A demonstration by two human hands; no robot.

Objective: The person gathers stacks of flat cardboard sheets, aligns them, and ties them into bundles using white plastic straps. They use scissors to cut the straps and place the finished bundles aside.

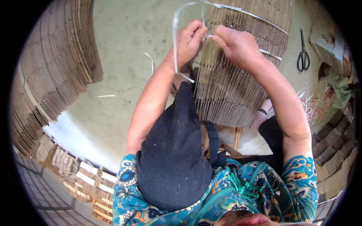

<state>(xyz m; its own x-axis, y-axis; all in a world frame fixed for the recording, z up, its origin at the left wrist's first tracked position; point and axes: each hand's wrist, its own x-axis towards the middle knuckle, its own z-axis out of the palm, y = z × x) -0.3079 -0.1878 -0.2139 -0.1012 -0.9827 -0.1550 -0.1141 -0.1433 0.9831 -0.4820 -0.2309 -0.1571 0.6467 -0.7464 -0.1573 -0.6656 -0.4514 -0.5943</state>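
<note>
Cardboard stack (230, 90) sits between the person's legs, its long axis pointing away from the body and tilting slightly rightward, white bands (270, 54) crossing it. Left hand (189, 39) and right hand (239, 46), fingers closed, pinch pale strap (175, 34) over its left edge.

The pale grey-green concrete floor (120, 41) is carrying a tall, layered stack of corrugated cardboard (56, 64) on the left. Black-handled scissors (302, 52) are lying on the right, blades pointing away from the person. A curled white strap scrap (152, 62) and a short straight strip (106, 96) are lying apart. A strapped cardboard bundle (233, 86) is standing over it, its underside hiding.
</note>
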